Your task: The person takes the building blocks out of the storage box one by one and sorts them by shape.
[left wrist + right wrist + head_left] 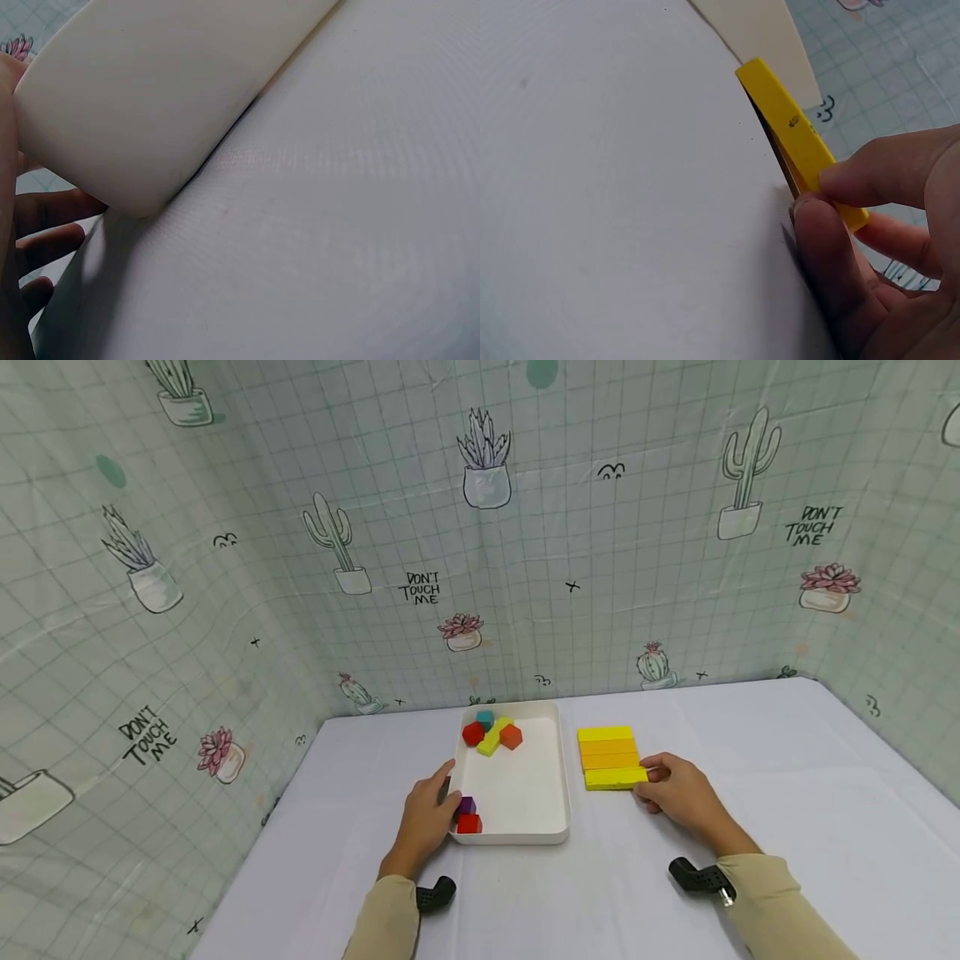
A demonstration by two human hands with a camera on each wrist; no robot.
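My left hand point(427, 814) grips the left wall of a white tray point(564, 777), thumb over the rim and the other fingers along the outside. In the left wrist view, fingers point(56, 214) reach to the tray's lower edge. A purple cube point(467, 806) and a red cube point(469, 824) lie in the tray's near-left corner, by that thumb. To the tray's right, my right hand point(681, 793) pinches a yellow bar block point(791, 124) by its right end. This bar lies at the near side of a flat stack of orange bars point(609, 753) and another yellow bar point(604, 733).
At the tray's far left sit a teal block point(485, 719), a dark red block point(473, 734), a yellow-green bar point(495, 737) and an orange-red block point(512, 737). A white cloth covers the table point(510, 902). Behind it hangs a cactus-print curtain point(540, 552).
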